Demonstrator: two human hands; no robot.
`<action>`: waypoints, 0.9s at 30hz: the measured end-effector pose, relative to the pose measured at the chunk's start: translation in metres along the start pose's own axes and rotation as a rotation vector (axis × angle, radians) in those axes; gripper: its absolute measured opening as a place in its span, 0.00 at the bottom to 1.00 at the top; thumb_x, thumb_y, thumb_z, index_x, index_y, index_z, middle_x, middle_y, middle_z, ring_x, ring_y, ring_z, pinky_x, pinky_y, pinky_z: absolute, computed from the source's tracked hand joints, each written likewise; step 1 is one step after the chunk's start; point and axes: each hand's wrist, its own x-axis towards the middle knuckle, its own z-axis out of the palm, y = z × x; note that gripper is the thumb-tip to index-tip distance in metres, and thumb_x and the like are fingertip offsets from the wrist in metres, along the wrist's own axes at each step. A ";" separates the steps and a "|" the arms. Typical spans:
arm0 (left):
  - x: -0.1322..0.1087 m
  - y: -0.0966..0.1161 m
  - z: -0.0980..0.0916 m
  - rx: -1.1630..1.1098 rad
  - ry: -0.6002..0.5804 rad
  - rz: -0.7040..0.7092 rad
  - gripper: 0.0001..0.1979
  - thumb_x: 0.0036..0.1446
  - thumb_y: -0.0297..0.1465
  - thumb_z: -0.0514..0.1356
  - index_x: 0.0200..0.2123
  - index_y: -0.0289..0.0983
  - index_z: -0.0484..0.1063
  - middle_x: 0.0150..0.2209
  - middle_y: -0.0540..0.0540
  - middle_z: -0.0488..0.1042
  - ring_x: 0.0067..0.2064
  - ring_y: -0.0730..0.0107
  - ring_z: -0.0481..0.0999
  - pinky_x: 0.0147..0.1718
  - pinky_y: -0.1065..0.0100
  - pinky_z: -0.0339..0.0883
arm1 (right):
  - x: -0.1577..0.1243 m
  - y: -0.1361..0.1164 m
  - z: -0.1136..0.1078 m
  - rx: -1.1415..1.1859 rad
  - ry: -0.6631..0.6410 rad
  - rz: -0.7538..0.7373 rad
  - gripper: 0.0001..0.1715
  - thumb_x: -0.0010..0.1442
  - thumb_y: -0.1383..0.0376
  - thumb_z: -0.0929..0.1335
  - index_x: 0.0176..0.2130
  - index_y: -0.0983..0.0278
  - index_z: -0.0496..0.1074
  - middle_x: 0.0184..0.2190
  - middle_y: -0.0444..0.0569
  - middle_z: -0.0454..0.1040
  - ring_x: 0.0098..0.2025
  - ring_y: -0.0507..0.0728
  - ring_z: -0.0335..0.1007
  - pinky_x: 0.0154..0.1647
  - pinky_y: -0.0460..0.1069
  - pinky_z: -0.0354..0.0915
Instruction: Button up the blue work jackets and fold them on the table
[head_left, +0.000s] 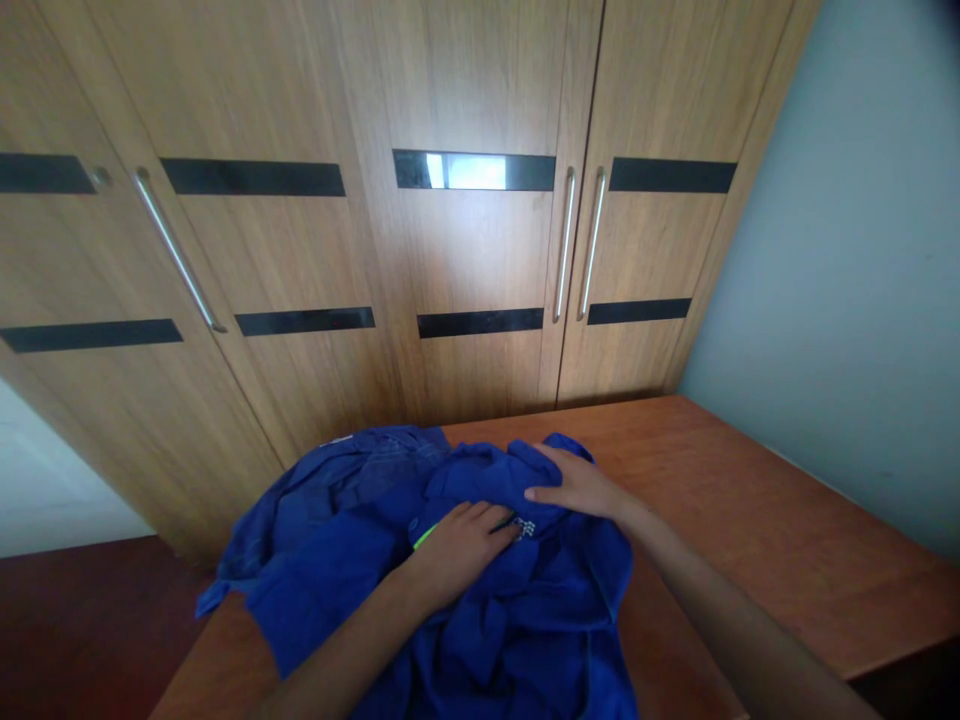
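A crumpled blue garment point(352, 540) with a small white print and a thin neon-green stripe lies on a brown wooden table point(750, 520). My left hand point(461, 545) rests on the middle of the cloth, fingers curled onto the fabric near the green stripe. My right hand point(577, 485) lies flat on the upper right of the garment, fingers stretched out toward the left. Both forearms reach in from the bottom of the view.
A wooden wardrobe point(465, 250) with black strips and long metal handles point(566, 245) stands right behind the table. A pale grey wall point(862, 300) runs along the table's right side. Dark reddish floor point(82, 620) shows at lower left.
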 end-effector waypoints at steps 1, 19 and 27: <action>0.000 -0.001 -0.001 -0.046 -0.010 -0.006 0.18 0.61 0.28 0.56 0.54 0.45 0.67 0.50 0.46 0.73 0.51 0.63 0.72 0.48 0.63 0.63 | -0.004 0.003 0.006 -0.030 -0.017 -0.002 0.28 0.48 0.56 0.75 0.49 0.57 0.72 0.44 0.48 0.77 0.51 0.65 0.69 0.52 0.57 0.65; -0.053 -0.065 -0.019 -0.215 0.171 -0.515 0.29 0.62 0.45 0.51 0.61 0.35 0.60 0.61 0.37 0.63 0.61 0.55 0.64 0.61 0.55 0.56 | 0.074 -0.095 -0.073 -0.156 0.705 -0.445 0.28 0.52 0.63 0.70 0.53 0.64 0.69 0.48 0.50 0.75 0.47 0.60 0.71 0.52 0.56 0.65; -0.046 -0.052 -0.010 -0.282 -0.016 -0.486 0.22 0.59 0.36 0.54 0.56 0.38 0.67 0.56 0.42 0.71 0.54 0.59 0.71 0.56 0.61 0.62 | 0.080 -0.016 -0.033 -0.674 -0.017 -0.031 0.45 0.54 0.48 0.69 0.62 0.66 0.58 0.60 0.61 0.63 0.61 0.66 0.58 0.61 0.59 0.55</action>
